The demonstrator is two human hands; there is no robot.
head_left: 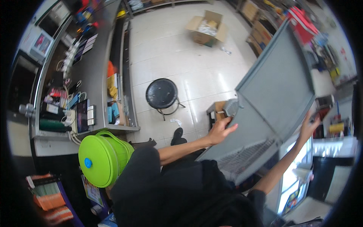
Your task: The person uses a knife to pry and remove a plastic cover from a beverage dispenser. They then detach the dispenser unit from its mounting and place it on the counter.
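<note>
A large grey metal panel (278, 75) with raised edges and a seam across it stands tilted on my right side. Its lower end has a perforated grille (247, 155). My left hand (219, 132) grips the panel's left edge, thumb pointing toward the metal. At the opposite edge, my right hand (308, 128) holds the panel; some of its fingers are hidden. Close above my left hand is a small grey object (230, 108), too blurred to name, beside a small brown box-like thing (219, 109).
A round black stool (162, 93) stands on the tiled floor, with an open cardboard box (207, 30) farther back. At left are a lidded green bucket (99, 160) and a long dark counter (92, 72) with phones and cables. Crowded shelving (261, 34) lines the right.
</note>
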